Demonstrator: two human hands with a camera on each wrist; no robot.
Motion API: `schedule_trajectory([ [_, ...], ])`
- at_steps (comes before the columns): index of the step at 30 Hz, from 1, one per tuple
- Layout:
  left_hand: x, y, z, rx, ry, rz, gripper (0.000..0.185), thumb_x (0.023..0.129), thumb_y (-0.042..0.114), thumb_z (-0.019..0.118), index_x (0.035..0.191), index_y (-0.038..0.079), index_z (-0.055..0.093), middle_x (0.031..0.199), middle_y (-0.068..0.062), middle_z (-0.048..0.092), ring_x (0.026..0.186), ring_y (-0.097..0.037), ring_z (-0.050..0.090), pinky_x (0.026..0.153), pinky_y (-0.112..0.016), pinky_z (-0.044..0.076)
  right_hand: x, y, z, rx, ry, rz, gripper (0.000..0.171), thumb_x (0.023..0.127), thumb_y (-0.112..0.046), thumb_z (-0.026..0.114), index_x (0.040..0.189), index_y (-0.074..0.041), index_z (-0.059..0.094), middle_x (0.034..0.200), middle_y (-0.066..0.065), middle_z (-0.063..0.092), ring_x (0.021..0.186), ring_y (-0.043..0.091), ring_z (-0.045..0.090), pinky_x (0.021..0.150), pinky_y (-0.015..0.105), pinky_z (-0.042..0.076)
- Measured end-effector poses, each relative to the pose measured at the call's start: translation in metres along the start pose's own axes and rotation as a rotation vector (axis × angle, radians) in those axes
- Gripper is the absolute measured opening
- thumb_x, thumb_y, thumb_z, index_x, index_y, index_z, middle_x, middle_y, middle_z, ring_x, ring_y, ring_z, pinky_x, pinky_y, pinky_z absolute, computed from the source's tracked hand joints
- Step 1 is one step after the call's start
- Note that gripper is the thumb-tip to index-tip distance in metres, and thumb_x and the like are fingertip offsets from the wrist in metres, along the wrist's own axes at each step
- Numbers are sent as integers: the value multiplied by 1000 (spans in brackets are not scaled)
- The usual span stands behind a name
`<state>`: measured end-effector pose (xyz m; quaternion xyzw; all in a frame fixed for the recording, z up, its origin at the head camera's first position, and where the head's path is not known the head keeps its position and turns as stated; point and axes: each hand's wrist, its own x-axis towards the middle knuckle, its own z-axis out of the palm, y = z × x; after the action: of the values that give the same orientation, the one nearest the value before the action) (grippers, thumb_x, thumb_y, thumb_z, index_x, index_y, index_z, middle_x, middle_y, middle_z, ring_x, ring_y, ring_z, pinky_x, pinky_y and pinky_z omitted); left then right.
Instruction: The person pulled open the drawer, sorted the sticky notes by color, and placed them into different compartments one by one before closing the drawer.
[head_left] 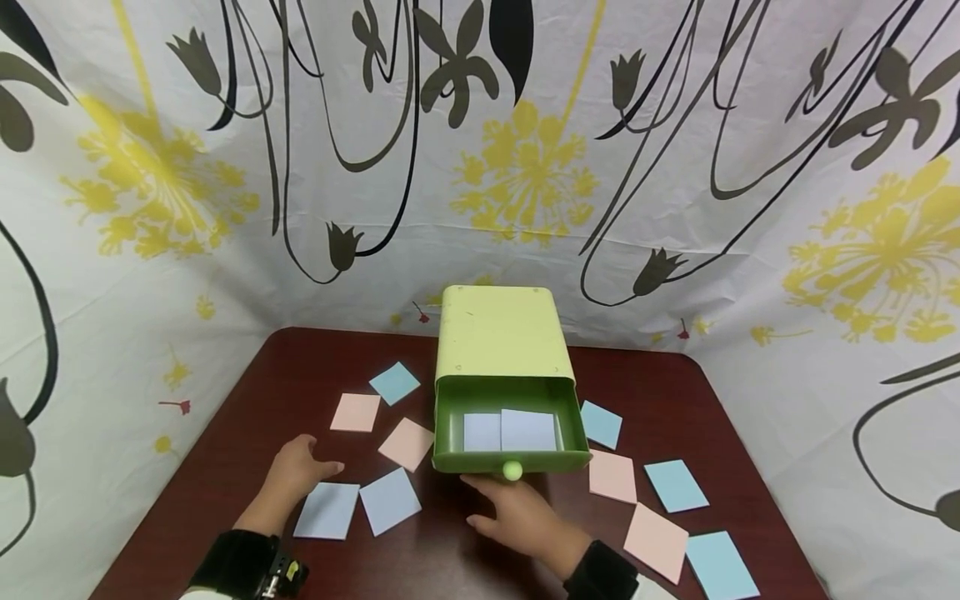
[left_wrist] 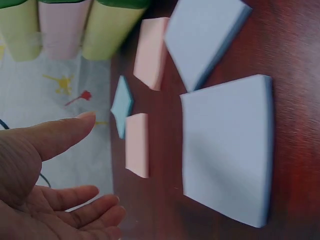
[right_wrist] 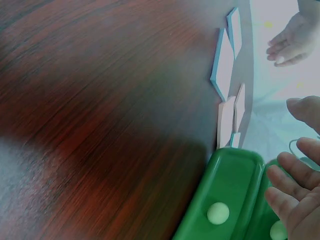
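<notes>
A light green box (head_left: pixel 501 337) stands at the table's middle with its dark green drawer (head_left: pixel 450 425) pulled out. Two pale lavender notes (head_left: pixel 510 431) lie inside the drawer. My right hand (head_left: pixel 517 512) hovers just in front of the drawer's round knob (head_left: pixel 512 471), fingers relaxed, holding nothing; the knob (right_wrist: pixel 218 213) shows beside my fingers (right_wrist: pixel 292 182) in the right wrist view. My left hand (head_left: pixel 296 471) rests open at the near left, next to a lavender note (head_left: pixel 327 510). That lavender note (left_wrist: pixel 227 150) fills the left wrist view beside my open palm (left_wrist: pixel 45 200).
Pink, blue and lavender square notes lie scattered on the dark red table (head_left: pixel 675 392): pink notes (head_left: pixel 356 412) and a blue note (head_left: pixel 394 382) to the left, several more (head_left: pixel 675 486) to the right. A flowered cloth (head_left: pixel 525 167) walls in the table.
</notes>
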<state>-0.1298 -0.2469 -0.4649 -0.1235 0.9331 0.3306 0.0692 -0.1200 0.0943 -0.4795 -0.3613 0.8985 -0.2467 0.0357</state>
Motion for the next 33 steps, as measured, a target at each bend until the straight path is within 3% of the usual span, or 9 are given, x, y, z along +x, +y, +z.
schedule_trajectory([
  [7, -2, -13, 12, 95, 12, -52, 79, 75, 26, 82, 118, -27, 43, 113, -44, 48, 108, -59, 46, 88, -61, 46, 4, -6, 4, -46, 1, -29, 50, 86, -23, 73, 131, -8, 59, 133, 9, 57, 117, 20, 57, 91, 33, 52],
  [15, -2, -27, 24, 236, -20, -98, 76, 69, 33, 86, 100, -27, 52, 91, -32, 57, 93, -45, 50, 83, -52, 41, 6, -9, 7, -67, -17, -13, 50, 86, -25, 73, 132, -9, 59, 132, 7, 58, 118, 19, 57, 94, 33, 51],
  [23, -3, -34, 34, 270, -21, -110, 81, 66, 39, 87, 98, -27, 51, 87, -30, 54, 90, -44, 47, 79, -49, 35, 6, -11, 6, -45, -49, 19, 49, 87, -26, 72, 132, -10, 59, 132, 6, 58, 120, 19, 56, 94, 33, 50],
  [33, -1, -29, 41, 253, -24, -134, 75, 67, 34, 87, 98, -25, 53, 87, -29, 55, 90, -42, 48, 78, -48, 35, 7, -9, 8, -45, -47, 12, 50, 87, -26, 72, 132, -9, 59, 132, 7, 58, 119, 20, 56, 94, 34, 50],
])
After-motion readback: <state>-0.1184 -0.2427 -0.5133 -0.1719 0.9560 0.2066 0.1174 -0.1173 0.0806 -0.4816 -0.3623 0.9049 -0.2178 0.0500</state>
